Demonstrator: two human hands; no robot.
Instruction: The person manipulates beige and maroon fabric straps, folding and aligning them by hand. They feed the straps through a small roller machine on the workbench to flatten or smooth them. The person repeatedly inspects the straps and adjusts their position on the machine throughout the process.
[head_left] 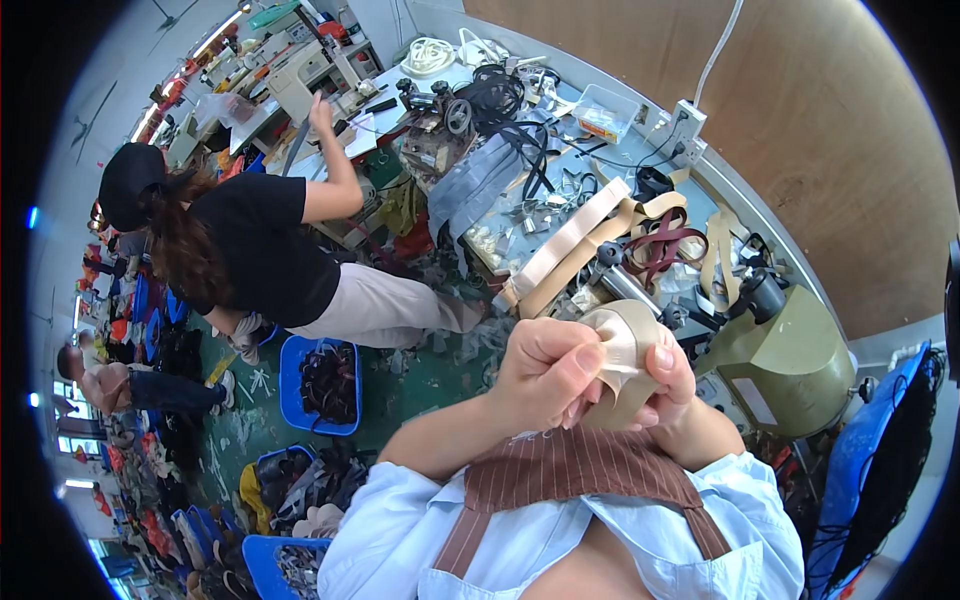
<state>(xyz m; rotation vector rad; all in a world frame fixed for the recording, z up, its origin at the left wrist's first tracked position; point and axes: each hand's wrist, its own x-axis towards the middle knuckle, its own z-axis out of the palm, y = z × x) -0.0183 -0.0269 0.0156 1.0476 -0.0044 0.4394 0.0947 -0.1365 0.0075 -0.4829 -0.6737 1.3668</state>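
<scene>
- Left hand [548, 368] up in front of the chest, and it was clamped tight: thumb pressed down against the curled fingers, the beige fabric piece [628, 343] nipped at its gathered pale side.
- Right hand [668, 385] was on it too, closed around the opposite edge, thumb at the front and fingertips tucked underneath.
- So there sat the beige fabric piece, right between the two hands, a cream puckered middle with a darker tan band curving round it, just above the brown striped apron [580, 475].
- Beyond the hands, what a busy workbench [625, 158]! Long beige straps [575, 245] lay across its near part, with a maroon strap [662, 240] looped just beside them.
- Over to the right, an olive-green machine housing [785, 365] bulked large, near the right hand but apart from it.
- Farther along the bench came a tangle of black strips [495, 95], a clear plastic box [605, 112] close to the wall, and a coil of white cord [428, 57] at the far end.
- Off to the left, a co-worker [265, 240] in a black top stood turned away, one arm raised toward a sewing machine [300, 85].
- Down on the green floor, a blue basket [290, 380] held a heap of dark pieces [328, 383].
</scene>
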